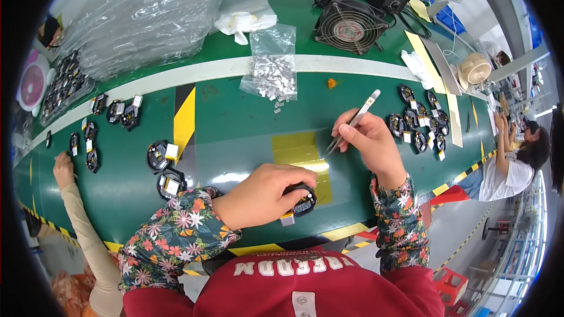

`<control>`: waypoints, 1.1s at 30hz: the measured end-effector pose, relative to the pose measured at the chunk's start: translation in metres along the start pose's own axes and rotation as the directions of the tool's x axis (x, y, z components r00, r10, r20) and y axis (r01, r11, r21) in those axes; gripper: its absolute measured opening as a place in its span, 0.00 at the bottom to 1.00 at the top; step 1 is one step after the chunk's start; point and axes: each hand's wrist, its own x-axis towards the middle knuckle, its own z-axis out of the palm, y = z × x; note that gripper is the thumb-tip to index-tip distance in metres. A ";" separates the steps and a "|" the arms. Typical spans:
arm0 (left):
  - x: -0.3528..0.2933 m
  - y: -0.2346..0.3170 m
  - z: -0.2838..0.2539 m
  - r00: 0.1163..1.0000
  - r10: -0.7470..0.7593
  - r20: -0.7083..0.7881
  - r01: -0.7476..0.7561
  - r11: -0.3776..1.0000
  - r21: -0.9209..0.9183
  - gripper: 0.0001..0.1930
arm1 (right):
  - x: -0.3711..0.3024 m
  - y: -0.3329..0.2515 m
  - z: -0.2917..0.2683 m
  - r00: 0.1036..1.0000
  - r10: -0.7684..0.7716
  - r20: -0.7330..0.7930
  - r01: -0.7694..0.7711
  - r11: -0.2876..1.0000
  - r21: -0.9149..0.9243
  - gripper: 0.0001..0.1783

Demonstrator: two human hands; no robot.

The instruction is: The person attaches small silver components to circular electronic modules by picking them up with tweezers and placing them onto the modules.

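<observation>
My left hand (264, 194) is closed round a small black round electronic housing (304, 202) at the near edge of the green table, with a white-grey square piece (287, 219) hanging out below it. Over the table to its right, my right hand (369, 141) pinches metal tweezers (359, 116), their tips pointing down and left toward a yellow translucent patch (294, 147) on the surface. Beyond both hands lies a clear plastic bag (272, 61) with many small white pieces spilling from its mouth.
Several similar housings stand in a cluster (420, 120) at right, and two more (158, 157) at left. A black fan (351, 23) and stacked clear plastic trays (153, 17) are at the back. A co-worker's hand (63, 170) rests at far left; another person (517, 158) sits at right.
</observation>
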 end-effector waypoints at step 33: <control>0.003 -0.004 -0.005 0.925 -0.379 0.015 0.310 0.732 -0.607 0.14 | -0.001 0.003 0.036 0.987 0.054 -0.150 0.008 0.924 0.383 0.08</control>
